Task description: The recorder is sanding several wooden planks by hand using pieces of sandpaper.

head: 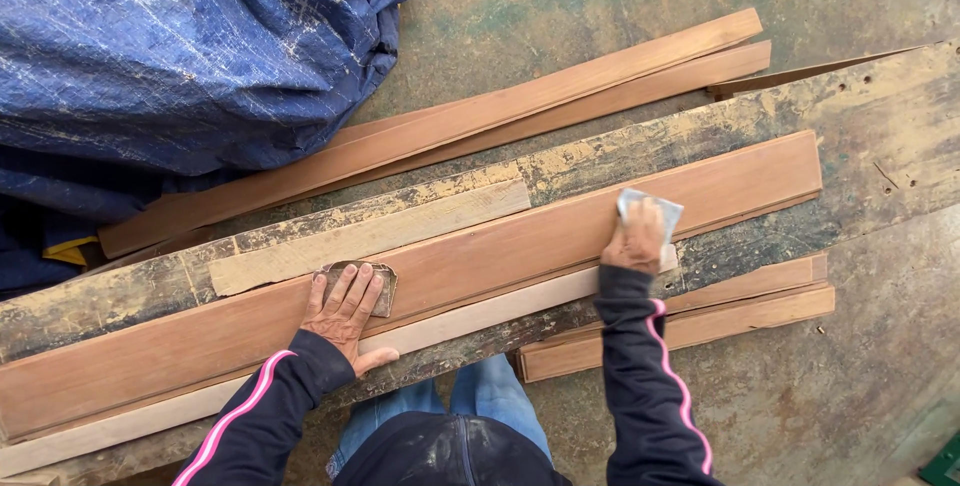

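A long reddish-brown wooden board [480, 256] lies across a worn, dusty plank [880, 136] that serves as a bench. My right hand [634, 239] presses a grey sheet of sandpaper [655, 211] flat on the board's right part. My left hand [345, 314] lies flat with spread fingers on a brown piece of sandpaper [383, 286] on the board's middle. Both arms wear dark sleeves with pink stripes.
A pale short batten [370, 234] lies beyond the board, and a light strip [480, 314] runs along its near edge. More reddish boards [520, 111] lie behind, others [700, 321] below right. A blue tarpaulin [180, 56] covers the top left. Concrete floor [860, 386] surrounds.
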